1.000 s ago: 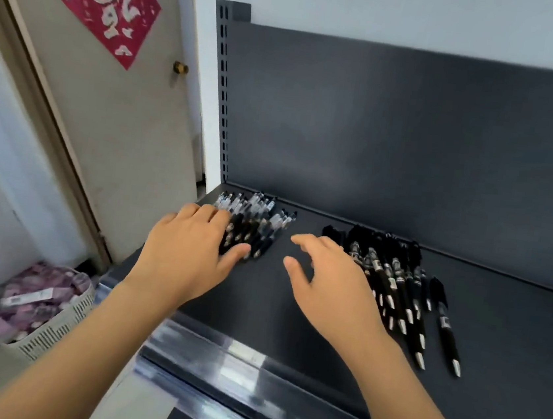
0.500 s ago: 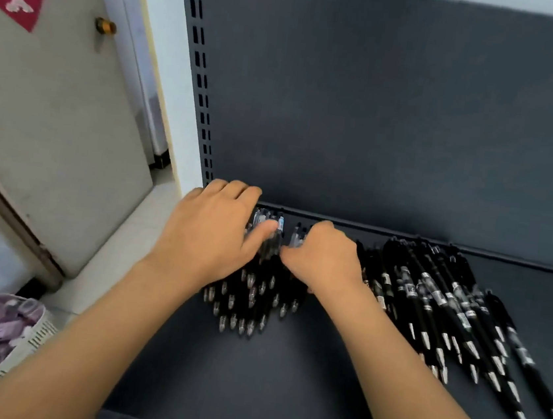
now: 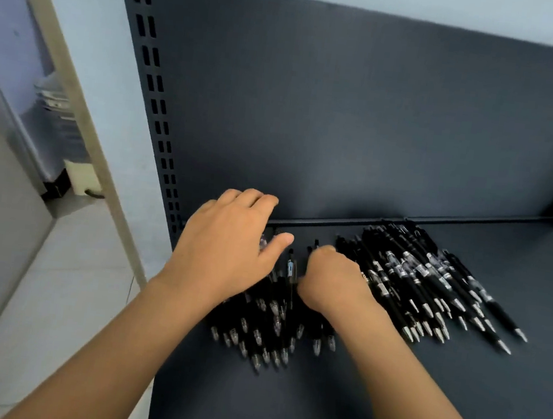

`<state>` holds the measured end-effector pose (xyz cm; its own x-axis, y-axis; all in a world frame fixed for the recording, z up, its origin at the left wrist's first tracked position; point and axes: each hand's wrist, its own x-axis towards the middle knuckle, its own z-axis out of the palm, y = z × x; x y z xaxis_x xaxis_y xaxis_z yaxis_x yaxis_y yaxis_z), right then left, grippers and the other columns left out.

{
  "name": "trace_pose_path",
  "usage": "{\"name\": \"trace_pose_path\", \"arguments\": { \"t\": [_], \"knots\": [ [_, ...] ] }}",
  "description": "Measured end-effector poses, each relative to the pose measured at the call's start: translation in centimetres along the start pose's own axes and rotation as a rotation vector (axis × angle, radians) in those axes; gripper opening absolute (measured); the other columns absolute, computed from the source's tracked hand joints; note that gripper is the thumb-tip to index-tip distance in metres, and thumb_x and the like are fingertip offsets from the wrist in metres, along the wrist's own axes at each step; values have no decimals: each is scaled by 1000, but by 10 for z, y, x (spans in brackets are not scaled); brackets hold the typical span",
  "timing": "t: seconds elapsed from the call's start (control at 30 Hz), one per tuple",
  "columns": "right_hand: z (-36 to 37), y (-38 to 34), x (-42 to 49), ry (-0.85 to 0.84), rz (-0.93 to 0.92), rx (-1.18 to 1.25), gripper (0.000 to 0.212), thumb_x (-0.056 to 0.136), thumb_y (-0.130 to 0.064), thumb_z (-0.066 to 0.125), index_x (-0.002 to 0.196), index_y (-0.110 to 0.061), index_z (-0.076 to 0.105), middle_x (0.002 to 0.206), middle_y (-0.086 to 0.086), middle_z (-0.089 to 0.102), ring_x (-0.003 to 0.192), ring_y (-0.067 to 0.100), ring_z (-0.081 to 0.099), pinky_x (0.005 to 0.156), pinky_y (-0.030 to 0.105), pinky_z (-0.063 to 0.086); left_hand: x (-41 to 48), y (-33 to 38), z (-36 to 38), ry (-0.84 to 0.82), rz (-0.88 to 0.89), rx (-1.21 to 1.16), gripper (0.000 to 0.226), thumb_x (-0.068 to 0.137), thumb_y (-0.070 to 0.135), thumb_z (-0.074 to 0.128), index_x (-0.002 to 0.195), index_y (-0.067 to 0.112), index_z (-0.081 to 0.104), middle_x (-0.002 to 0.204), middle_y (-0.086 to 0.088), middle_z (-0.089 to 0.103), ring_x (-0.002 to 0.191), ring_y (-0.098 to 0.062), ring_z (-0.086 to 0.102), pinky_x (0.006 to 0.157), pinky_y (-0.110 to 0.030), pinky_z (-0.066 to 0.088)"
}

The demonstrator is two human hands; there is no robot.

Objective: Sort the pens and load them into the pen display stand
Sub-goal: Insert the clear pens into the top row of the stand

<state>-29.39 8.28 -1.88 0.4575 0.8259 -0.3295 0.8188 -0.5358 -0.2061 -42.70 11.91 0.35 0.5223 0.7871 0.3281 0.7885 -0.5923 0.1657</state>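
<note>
Both hands have closed in from apart onto the left pen pile (image 3: 268, 325), at about 7 o'clock from the right pen pile (image 3: 431, 289); left hand (image 3: 229, 252) lies flat and spread, right hand (image 3: 332, 281) curls narrow, though whether it pinches anything I cannot tell. Light, stiff, slippery barrels likely roll; take them mid-barrel, on the shelf (image 3: 385, 394).

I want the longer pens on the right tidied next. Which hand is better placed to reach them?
Right, probably. The right hand already rests against the edge of the right pile, while the left hand lies over the left pile, farther away.
</note>
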Motion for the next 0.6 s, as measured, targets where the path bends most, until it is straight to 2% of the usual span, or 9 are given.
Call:
{"name": "trace_pose_path", "arguments": {
  "t": [0.07,0.13,0.2,0.27,0.3,0.37,0.43,0.5,0.6],
  "knots": [
    [-2,2,-2,0,-8,24,36,93,-11,51,123,6,43,120,18,58,112,33,57,72,29,40,-2,3,2,-12,14,-40,57,94,57,38,141,25,39,141,10,46,129,-13,41,98,-30,39],
    [-8,10,-5,0,-62,140,14,93,-9,47,101,0,54,100,15,63,92,30,64,70,26,44,-4,6,4,-35,22,-126,50,95,52,41,139,27,42,138,12,48,126,-11,44,97,-29,41],
    [-16,24,-11,-12,-152,514,21,96,-7,44,75,-6,49,73,14,59,60,22,65,59,27,54,-4,11,5,-60,19,-287,39,97,43,45,132,29,50,126,15,57,115,-7,52,93,-30,46],
    [-26,40,-25,-103,-191,1041,16,99,-8,46,85,-2,51,67,10,56,45,13,60,46,26,54,0,22,3,-92,-5,-516,32,92,43,55,121,31,59,101,18,66,87,1,61,80,-26,50],
    [-32,47,-33,-148,-236,1220,13,100,-10,47,94,0,53,70,9,58,47,12,60,48,27,55,2,31,1,-119,-16,-622,32,87,46,61,116,32,61,90,18,67,74,1,62,71,-22,50],
    [-44,62,-47,-199,-323,1391,15,100,-13,47,101,-1,56,73,8,66,55,15,65,52,30,57,8,52,-6,-176,-8,-785,34,79,45,72,108,30,65,79,14,69,57,-1,62,61,-19,50],
    [-55,81,-57,-192,-364,1465,20,100,-15,45,108,-1,57,78,11,70,65,24,70,54,31,58,15,74,-13,-213,26,-892,32,75,34,79,105,28,69,78,8,71,56,-8,65,60,-24,55],
    [-64,107,-65,-162,-388,1479,24,101,-18,43,116,-4,56,86,15,69,69,28,68,55,33,58,22,99,-19,-242,74,-908,28,73,25,82,99,29,71,82,5,72,61,-12,67,65,-26,56],
    [-78,154,-74,11,-425,1383,22,101,-23,41,116,-17,57,90,12,68,63,26,66,55,36,58,29,148,-23,-250,112,-945,20,78,18,78,95,24,71,87,5,71,62,-7,65,62,-22,53]
  ]
}}
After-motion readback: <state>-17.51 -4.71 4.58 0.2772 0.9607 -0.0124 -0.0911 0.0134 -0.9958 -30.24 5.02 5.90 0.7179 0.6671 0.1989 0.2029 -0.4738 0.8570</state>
